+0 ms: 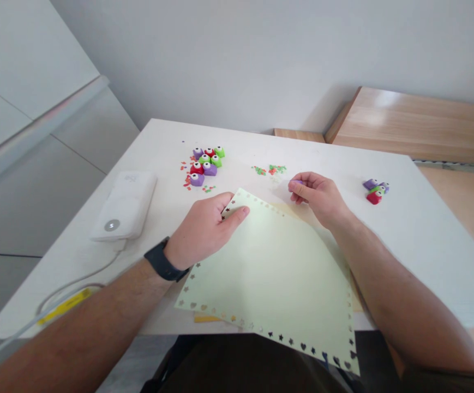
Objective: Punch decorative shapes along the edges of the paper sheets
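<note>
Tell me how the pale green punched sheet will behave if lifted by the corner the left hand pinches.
Probably light: the pale green sheet is one thin leaf, pinched at its corner by the left hand. Likely to droop rather than stay stiff, though its overhang past the table sags little. The punched border may tear if tugged.

Letter S on white device [125, 204]

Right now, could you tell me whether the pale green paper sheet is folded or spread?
Spread: the sheet lies open in one layer, left hand holding its far corner.
</note>
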A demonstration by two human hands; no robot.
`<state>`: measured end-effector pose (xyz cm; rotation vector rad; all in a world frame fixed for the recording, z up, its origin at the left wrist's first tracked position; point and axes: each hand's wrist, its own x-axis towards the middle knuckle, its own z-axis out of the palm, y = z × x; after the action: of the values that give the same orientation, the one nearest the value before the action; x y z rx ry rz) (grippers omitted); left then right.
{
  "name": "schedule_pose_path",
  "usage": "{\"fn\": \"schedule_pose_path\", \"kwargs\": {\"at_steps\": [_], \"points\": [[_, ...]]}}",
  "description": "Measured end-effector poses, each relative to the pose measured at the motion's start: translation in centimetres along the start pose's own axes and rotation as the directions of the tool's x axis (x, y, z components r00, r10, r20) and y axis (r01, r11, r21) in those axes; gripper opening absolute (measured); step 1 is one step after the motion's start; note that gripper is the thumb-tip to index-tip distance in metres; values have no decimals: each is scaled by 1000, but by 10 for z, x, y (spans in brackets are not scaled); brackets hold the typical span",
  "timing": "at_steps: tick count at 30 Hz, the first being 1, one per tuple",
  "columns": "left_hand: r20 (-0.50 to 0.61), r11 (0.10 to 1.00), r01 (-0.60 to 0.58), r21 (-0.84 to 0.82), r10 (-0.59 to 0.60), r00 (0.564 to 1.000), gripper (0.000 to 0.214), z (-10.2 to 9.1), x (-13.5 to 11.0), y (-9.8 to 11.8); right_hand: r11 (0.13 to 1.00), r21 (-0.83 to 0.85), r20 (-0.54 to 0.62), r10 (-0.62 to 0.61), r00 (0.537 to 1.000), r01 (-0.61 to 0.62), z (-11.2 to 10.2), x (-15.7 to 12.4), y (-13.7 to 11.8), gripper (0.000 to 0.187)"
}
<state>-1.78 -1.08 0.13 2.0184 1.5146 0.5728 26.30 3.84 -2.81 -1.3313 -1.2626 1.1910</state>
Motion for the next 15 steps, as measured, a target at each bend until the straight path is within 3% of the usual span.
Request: {"fn": "schedule_pose_path", "kwargs": {"at_steps": [15], "points": [[14,1000,12,-26,-12,1000,39,-1,0,2,999,39,17,-9,1000,9,-1,-1,1,41]]}}
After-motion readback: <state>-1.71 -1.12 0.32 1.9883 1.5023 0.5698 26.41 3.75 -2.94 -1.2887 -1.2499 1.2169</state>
